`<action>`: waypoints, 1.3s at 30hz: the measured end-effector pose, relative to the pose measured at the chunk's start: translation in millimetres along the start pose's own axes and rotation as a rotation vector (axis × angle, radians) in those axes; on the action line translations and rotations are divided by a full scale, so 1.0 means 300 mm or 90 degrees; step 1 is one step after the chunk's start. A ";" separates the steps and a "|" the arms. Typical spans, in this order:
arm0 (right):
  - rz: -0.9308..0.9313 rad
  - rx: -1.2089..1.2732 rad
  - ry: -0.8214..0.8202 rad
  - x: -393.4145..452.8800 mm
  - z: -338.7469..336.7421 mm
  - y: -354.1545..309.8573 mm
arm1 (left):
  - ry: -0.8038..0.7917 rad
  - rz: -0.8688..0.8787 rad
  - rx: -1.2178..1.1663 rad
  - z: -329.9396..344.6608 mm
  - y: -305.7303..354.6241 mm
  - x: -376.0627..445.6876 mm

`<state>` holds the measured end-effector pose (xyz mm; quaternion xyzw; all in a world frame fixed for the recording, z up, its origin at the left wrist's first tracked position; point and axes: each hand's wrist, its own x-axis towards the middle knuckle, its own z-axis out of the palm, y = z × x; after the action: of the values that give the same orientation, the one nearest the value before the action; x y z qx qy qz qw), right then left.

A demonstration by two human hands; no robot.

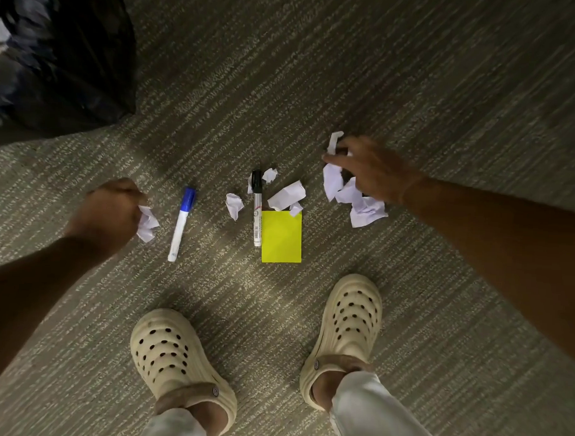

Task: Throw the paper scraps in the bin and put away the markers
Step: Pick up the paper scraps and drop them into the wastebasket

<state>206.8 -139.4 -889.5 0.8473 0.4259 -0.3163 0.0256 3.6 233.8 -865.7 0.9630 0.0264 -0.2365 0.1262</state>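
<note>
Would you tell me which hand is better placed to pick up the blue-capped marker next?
Left, probably. The left hand, fisted on a paper scrap, is right beside the blue-capped marker; the right hand is farther off over scraps.

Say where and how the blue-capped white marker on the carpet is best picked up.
Probably pinch the blue-capped white marker across its slim white barrel, coming straight down from above. It lies flat on the grey striped carpet, clear on both long sides, though the crumpled white paper in the left hand is close.
</note>
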 end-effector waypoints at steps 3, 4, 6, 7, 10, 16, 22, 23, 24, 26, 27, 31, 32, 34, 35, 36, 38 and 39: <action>-0.051 -0.089 -0.037 -0.048 0.017 -0.004 | 0.020 -0.018 -0.017 -0.005 0.038 0.016; -0.055 -0.096 -0.037 -0.067 0.025 0.000 | 0.022 -0.013 -0.023 -0.005 0.053 0.023; -0.035 -0.101 -0.053 -0.100 0.040 0.013 | 0.018 0.007 -0.024 -0.004 0.082 0.037; -0.023 -0.116 -0.077 -0.113 0.050 0.020 | 0.011 0.017 -0.023 -0.004 0.096 0.045; -0.023 -0.191 -0.126 -0.143 0.078 0.025 | -0.009 0.031 -0.039 -0.005 0.138 0.063; 0.011 -0.207 -0.132 -0.159 0.112 0.013 | -0.013 0.047 -0.048 -0.001 0.186 0.068; -0.073 -0.225 -0.123 -0.088 0.121 -0.069 | -0.019 0.061 -0.048 0.007 0.215 0.069; -0.074 -0.228 -0.130 -0.088 0.122 -0.073 | -0.020 0.058 -0.045 0.007 0.215 0.071; -0.072 -0.229 -0.130 -0.094 0.121 -0.075 | -0.020 0.054 -0.043 0.007 0.216 0.072; -0.078 -0.247 -0.098 -0.113 0.116 -0.086 | -0.018 0.054 -0.035 0.007 0.223 0.071; -0.080 -0.253 -0.084 -0.119 0.116 -0.090 | -0.016 0.055 -0.031 0.005 0.226 0.069; -0.065 -0.189 -0.124 -0.115 0.086 -0.120 | -0.006 0.062 -0.029 -0.005 0.236 0.058; -0.051 -0.179 -0.126 -0.105 0.070 -0.128 | -0.007 0.061 -0.037 -0.010 0.238 0.055; -0.036 -0.183 -0.148 -0.089 0.036 -0.148 | -0.012 0.060 -0.044 -0.024 0.243 0.049; -0.029 -0.185 -0.163 -0.082 0.019 -0.161 | -0.011 0.062 -0.047 -0.033 0.244 0.044; -0.012 -0.177 -0.174 -0.079 0.004 -0.170 | -0.006 0.065 -0.053 -0.040 0.249 0.042; 0.025 -0.144 -0.153 -0.069 -0.034 -0.191 | 0.013 0.068 -0.063 -0.062 0.254 0.031; 0.040 -0.131 -0.131 -0.064 -0.057 -0.204 | 0.026 0.069 -0.061 -0.079 0.256 0.021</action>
<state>161.8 -108.7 -851.3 0.8163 0.4244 -0.3552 0.1654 28.4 165.5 -830.7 0.9606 -0.0115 -0.2078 0.1841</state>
